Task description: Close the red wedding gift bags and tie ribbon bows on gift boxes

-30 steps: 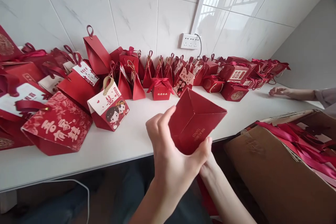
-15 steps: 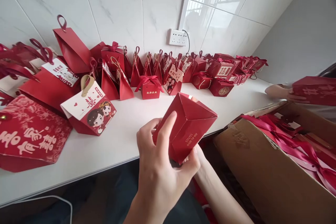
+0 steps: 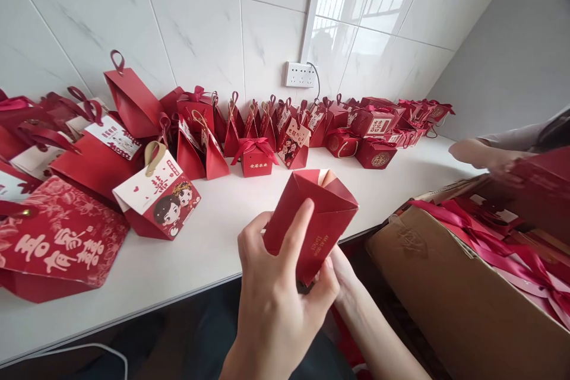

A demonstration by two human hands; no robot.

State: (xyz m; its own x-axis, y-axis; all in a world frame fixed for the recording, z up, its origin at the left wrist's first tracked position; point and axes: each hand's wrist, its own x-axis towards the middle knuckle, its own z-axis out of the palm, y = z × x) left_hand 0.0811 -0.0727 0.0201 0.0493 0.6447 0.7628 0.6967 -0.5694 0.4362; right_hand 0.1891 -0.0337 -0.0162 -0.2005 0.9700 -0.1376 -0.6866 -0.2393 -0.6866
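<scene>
I have the left hand [image 3: 274, 294] clamped on a red box [image 3: 321, 227], its index finger laid along one side. The right hand [image 3: 346, 278] is close by, tucked behind the box's lower end; its fingers are mostly hidden from me, so I can't tell how they grip. The box is tilted in front of the tabletop [image 3: 214, 255], gold print facing me. A cartoon-printed box [image 3: 167, 205] sits to its left, an open carton [image 3: 423, 267] to its right. Beyond that carton I see another person's arm [image 3: 469, 153].
</scene>
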